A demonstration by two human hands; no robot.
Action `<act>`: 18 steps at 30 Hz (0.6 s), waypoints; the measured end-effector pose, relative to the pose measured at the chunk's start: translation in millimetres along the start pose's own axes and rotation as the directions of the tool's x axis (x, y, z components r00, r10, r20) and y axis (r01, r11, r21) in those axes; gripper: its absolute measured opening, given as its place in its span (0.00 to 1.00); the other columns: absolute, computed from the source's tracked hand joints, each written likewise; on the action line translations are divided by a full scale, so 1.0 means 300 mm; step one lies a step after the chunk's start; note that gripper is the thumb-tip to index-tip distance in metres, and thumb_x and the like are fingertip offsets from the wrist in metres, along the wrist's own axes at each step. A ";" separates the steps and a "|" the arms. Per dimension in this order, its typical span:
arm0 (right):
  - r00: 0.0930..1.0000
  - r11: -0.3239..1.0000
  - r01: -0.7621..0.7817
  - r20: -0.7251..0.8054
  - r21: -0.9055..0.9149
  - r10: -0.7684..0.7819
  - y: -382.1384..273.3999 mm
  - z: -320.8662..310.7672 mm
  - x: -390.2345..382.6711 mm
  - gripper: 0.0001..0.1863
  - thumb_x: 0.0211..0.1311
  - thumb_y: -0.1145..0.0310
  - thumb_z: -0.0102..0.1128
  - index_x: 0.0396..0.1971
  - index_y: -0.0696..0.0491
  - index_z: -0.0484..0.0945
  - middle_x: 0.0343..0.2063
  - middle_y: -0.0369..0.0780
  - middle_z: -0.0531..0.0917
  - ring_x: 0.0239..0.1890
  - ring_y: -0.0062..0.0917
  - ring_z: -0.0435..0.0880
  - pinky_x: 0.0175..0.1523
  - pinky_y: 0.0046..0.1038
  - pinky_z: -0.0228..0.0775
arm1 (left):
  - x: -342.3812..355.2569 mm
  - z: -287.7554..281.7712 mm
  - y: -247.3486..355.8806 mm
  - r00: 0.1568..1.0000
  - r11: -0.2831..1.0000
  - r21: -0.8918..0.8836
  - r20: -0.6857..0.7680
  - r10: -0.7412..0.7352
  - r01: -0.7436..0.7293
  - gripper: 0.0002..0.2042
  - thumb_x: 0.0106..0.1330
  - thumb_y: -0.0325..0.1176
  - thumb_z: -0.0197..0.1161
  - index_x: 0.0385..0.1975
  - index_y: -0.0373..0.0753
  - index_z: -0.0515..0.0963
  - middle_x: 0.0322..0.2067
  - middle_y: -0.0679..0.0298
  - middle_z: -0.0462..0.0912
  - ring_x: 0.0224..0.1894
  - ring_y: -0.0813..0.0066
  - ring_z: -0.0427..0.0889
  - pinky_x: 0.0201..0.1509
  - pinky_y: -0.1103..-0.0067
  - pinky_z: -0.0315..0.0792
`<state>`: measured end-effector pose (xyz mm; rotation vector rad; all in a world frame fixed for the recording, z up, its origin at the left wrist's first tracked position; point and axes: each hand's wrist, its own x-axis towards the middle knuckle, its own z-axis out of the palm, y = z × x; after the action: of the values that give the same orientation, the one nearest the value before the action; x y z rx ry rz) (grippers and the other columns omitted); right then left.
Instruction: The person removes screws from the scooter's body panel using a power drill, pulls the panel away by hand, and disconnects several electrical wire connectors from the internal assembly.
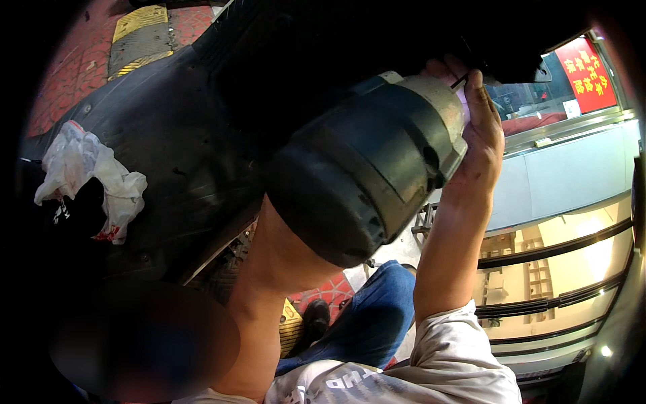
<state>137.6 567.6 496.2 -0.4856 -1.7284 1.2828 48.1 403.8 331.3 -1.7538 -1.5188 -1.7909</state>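
Note:
A large black cylindrical housing (356,161) with a dull grey collar at its upper end hangs tilted in front of me, under a dark body. My left forearm passes behind it, and the housing hides that hand. My right hand (481,124) is raised beside the grey collar, thumb up and fingers bent behind it. At the thumb tip a thin dark rod (459,82) shows; what the fingers close on is mostly hidden. Pinkish fingertips (441,67) appear in shadow above the collar; I cannot tell which hand they belong to.
A wide black panel (175,148) spreads at left, with a crumpled white plastic bag (101,168) on it. Red paving and a yellow-black speed bump (140,40) lie beyond. At right stand a shopfront window with a red sign (585,74) and a pale wall (558,175).

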 end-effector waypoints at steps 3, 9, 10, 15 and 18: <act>1.000 0.999 -0.024 0.003 0.027 0.024 -0.006 -0.008 0.004 0.22 0.74 0.59 0.60 0.57 0.62 0.77 0.49 0.49 0.85 0.54 0.34 0.83 0.56 0.42 0.75 | 0.031 -0.012 0.009 0.995 0.909 -0.413 -0.053 -0.090 0.060 0.22 0.54 0.33 0.74 0.50 0.41 0.79 0.53 0.55 0.80 0.57 0.54 0.78 0.62 0.63 0.69; 0.995 0.997 -0.068 0.077 0.038 0.065 -0.042 -0.032 -0.011 0.26 0.75 0.58 0.59 0.60 0.65 0.73 0.53 0.52 0.84 0.53 0.37 0.84 0.58 0.41 0.76 | 0.121 0.034 0.106 0.896 0.541 -0.833 -0.144 -0.421 0.120 0.21 0.52 0.33 0.77 0.44 0.38 0.78 0.27 0.53 0.85 0.30 0.54 0.88 0.34 0.72 0.78; 0.994 0.998 -0.055 0.098 0.019 0.053 -0.041 -0.034 -0.015 0.26 0.75 0.57 0.58 0.60 0.64 0.73 0.53 0.52 0.83 0.53 0.37 0.84 0.58 0.41 0.77 | 0.121 0.022 0.118 0.904 0.593 -0.788 -0.122 -0.410 0.162 0.21 0.52 0.35 0.76 0.44 0.38 0.78 0.26 0.53 0.85 0.30 0.53 0.88 0.34 0.72 0.78; 0.972 0.978 -0.160 0.194 0.134 0.132 -0.034 -0.119 0.011 0.24 0.75 0.55 0.57 0.57 0.62 0.76 0.52 0.50 0.84 0.51 0.36 0.85 0.57 0.41 0.77 | 0.126 -0.021 0.111 0.899 0.557 -0.788 -0.011 -0.438 0.262 0.21 0.53 0.33 0.75 0.45 0.37 0.77 0.30 0.54 0.84 0.33 0.56 0.87 0.37 0.72 0.78; 0.995 0.990 -0.097 -0.022 0.106 0.100 -0.027 -0.184 0.015 0.18 0.75 0.58 0.58 0.54 0.55 0.79 0.48 0.42 0.86 0.51 0.32 0.85 0.58 0.40 0.75 | 0.123 -0.041 0.095 0.881 0.478 -0.819 0.069 -0.467 0.317 0.21 0.54 0.32 0.75 0.46 0.37 0.77 0.32 0.55 0.84 0.35 0.57 0.87 0.39 0.72 0.77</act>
<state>182.8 598.3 508.4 -0.5301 -1.6225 1.4235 51.8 399.8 379.3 -1.5016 -1.1237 -3.1971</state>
